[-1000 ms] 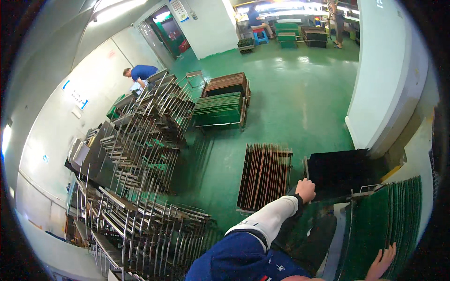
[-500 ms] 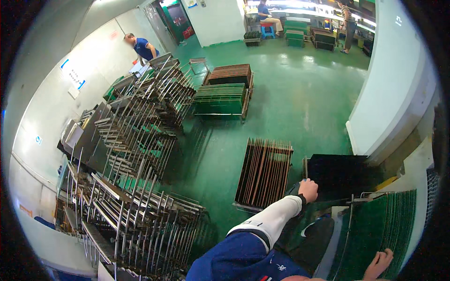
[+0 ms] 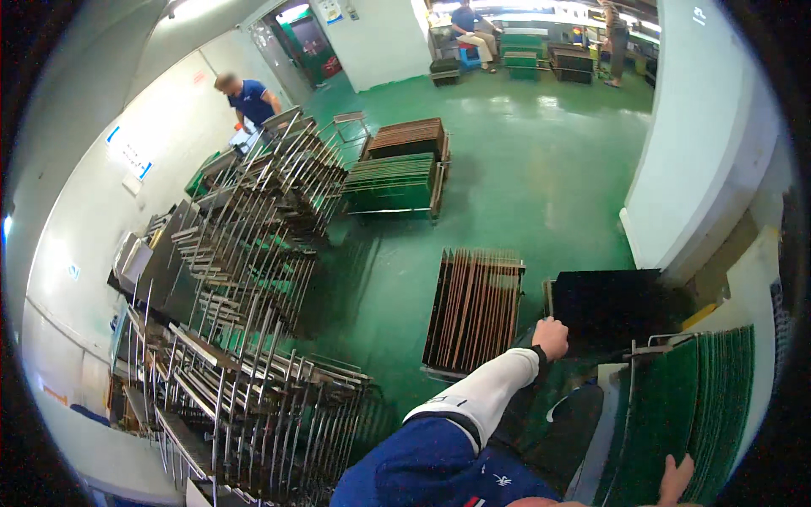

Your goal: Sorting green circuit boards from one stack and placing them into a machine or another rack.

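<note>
My left arm, in a white sleeve with a dark band at the wrist, reaches out over my dark-clad leg. At its end my left hand [image 3: 551,338] is closed, its fingers curled out of sight beside a rack of black panels [image 3: 608,308]. I cannot make out what those fingers hold, if anything. Low on the right, my right hand [image 3: 676,479] rests against a tightly packed row of upright green boards [image 3: 718,406]. Its visible fingers are apart, and the lower part of the hand is cut off by the picture's edge.
A rack of brown-edged boards [image 3: 473,313] stands left of my hand. Tall metal-rod racks [image 3: 253,380] crowd the left side. Farther off are a rack of green boards [image 3: 390,182] and a person [image 3: 253,101] in blue. A white wall [image 3: 701,144] rises at right.
The view has shifted slightly. My right hand sits a little lower and shows fewer fingers along the green boards. My left hand stays near the black panels. The person at left has straightened up.
</note>
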